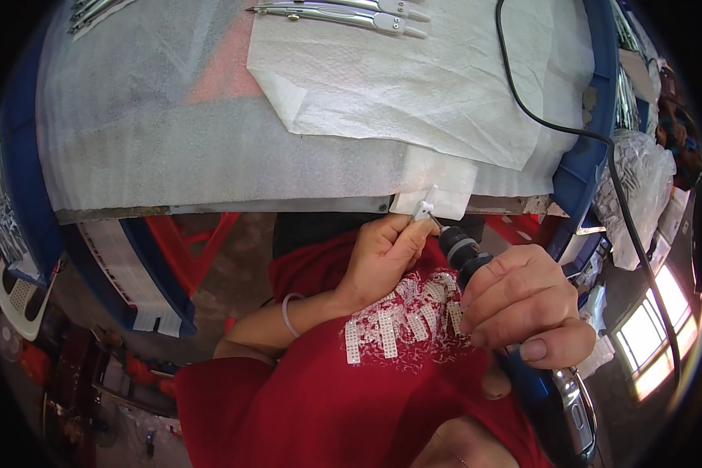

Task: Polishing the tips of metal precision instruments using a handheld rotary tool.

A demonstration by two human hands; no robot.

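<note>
My left hand (386,249) is closed on a drawing compass (423,209). Its pale head and short handle stick out past my thumb and finger, while the legs are hidden in the hand. My right hand (530,304) wraps round an electric screwdriver (460,251) with a black nose and a blue, shiny rear body. The bit points at the side of the compass head, right by my left fingertips; whether it sits in a screw cannot be made out. Under both hands is a small folded white pad (444,179) at the table's front edge.
Several silver compasses (343,15) lie on white sheeting (413,86) over the table. A black cable (550,125) runs down the right side. Blue racks (593,93) flank the table, with a clear plastic bag (636,187) at the right and red stool legs (195,253) below.
</note>
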